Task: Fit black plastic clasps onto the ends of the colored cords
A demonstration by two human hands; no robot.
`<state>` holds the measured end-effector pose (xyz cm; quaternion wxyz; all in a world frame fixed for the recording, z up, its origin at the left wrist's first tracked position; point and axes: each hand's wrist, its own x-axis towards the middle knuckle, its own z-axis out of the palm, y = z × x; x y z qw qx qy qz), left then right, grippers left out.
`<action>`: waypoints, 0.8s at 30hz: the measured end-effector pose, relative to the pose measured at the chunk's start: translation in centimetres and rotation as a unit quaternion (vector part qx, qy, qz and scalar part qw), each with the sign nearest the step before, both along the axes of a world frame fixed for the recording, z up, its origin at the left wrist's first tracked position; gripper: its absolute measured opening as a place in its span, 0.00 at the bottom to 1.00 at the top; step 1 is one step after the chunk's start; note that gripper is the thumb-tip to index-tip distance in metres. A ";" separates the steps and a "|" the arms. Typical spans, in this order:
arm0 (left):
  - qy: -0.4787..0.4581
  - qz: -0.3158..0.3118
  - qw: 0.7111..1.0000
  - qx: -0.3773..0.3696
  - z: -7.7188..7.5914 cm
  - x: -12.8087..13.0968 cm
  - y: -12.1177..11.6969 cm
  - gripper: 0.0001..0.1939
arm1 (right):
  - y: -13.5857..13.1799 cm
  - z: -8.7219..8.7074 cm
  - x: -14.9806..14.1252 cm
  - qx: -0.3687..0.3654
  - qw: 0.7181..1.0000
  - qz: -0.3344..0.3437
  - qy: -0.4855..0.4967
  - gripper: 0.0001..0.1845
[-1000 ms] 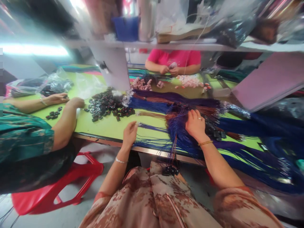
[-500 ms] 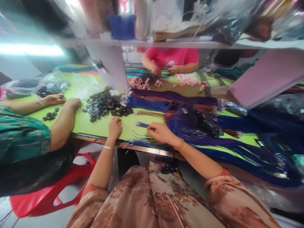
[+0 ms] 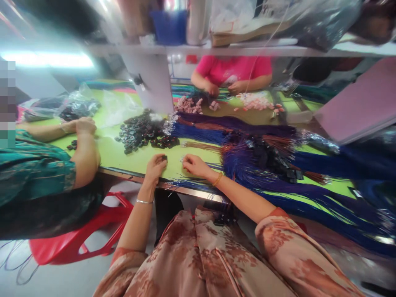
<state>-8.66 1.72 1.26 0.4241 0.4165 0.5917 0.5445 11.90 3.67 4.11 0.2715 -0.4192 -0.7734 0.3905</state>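
The left hand [image 3: 156,166] rests on the green table [image 3: 136,159] near its front edge, fingers curled around a small black connector [image 3: 164,157] pinched at the fingertips. Just beside it, the right hand [image 3: 193,165] lies low on the table with thumb and forefinger closed on the end of a thin blue wire [image 3: 198,167]; the wire tip itself is too fine and blurred to make out. The two hands sit close together, fingertips nearly facing, apart by a small gap.

To the right of the right hand spreads a thick bundle of blue and purple wires [image 3: 247,165], mixed with brown strands and running off over the table's right side. Behind the hands lies a heap of black connectors [image 3: 140,132].

On the left, a co-worker in a teal sleeve [image 3: 34,169] leans on the table, their hands [image 3: 82,126] closed together by a few loose black pieces. They sit on a red plastic chair [image 3: 77,239]. Across the table a person in a pink shirt [image 3: 235,70] works with both hands near a scatter of pink connectors [image 3: 256,101]. A grey shelf post [image 3: 151,82] stands between.
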 end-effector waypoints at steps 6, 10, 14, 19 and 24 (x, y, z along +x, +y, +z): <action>-0.253 -0.103 0.961 -0.027 1.4 3.7 -2.2 0.18 | -0.6 1.3 2.1 -0.052 0.985 -0.026 0.161 0.10; -0.308 -0.126 0.942 -0.040 1.9 5.9 -3.1 0.14 | -1.7 1.8 2.7 -0.008 0.992 -0.052 0.113 0.10; -0.336 -0.135 0.931 -0.043 1.8 6.9 -3.5 0.13 | -2.6 2.0 3.0 0.076 0.994 -0.076 0.038 0.10; -0.338 -0.137 0.930 -0.041 1.6 7.1 -3.8 0.13 | -3.1 2.2 3.0 0.116 0.990 -0.079 -0.007 0.11; -0.333 -0.132 0.933 -0.042 1.7 7.0 -4.0 0.14 | -3.2 1.9 3.0 0.137 0.988 -0.073 -0.023 0.10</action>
